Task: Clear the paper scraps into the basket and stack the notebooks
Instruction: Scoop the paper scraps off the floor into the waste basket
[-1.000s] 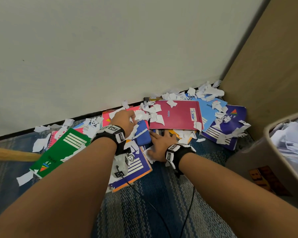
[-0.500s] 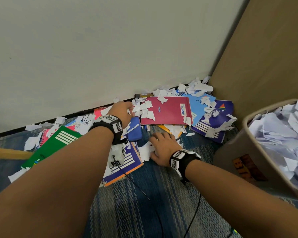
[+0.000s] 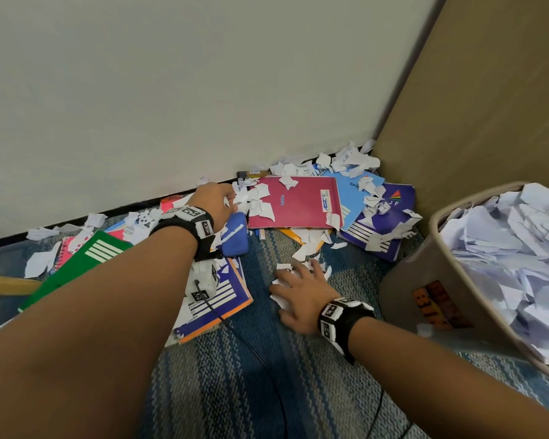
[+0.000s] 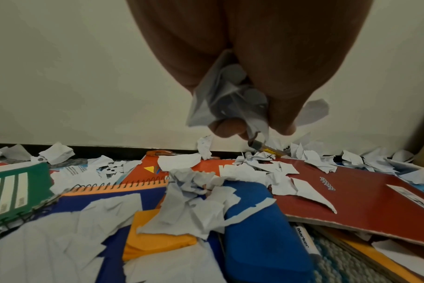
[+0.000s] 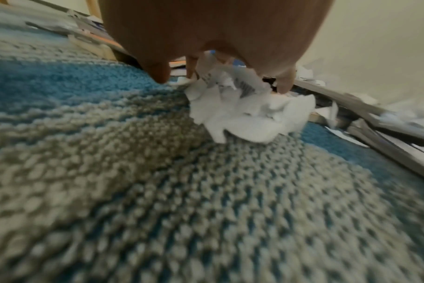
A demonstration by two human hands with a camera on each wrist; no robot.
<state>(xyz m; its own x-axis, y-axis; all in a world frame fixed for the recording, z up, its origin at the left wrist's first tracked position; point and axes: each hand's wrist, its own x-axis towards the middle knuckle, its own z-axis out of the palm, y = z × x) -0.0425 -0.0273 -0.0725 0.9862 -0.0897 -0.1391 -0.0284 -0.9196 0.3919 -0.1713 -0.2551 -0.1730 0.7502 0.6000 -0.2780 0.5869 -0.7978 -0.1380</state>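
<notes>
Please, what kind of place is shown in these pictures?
Probably the floor corner of a room, perhaps a study or an office. A plain wall meets a blue woven carpet, and notebooks, paper scraps and a basket lie there.

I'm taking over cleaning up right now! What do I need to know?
Left hand: grips a bunch of paper scraps above the red notebook.
Right hand: fingers curled over a clump of scraps on the blue rug.
Basket: at the right, already holding many scraps.
Left to do: many scraps lie on the notebooks; green notebook and purple notebook lie scattered, unstacked.
</notes>
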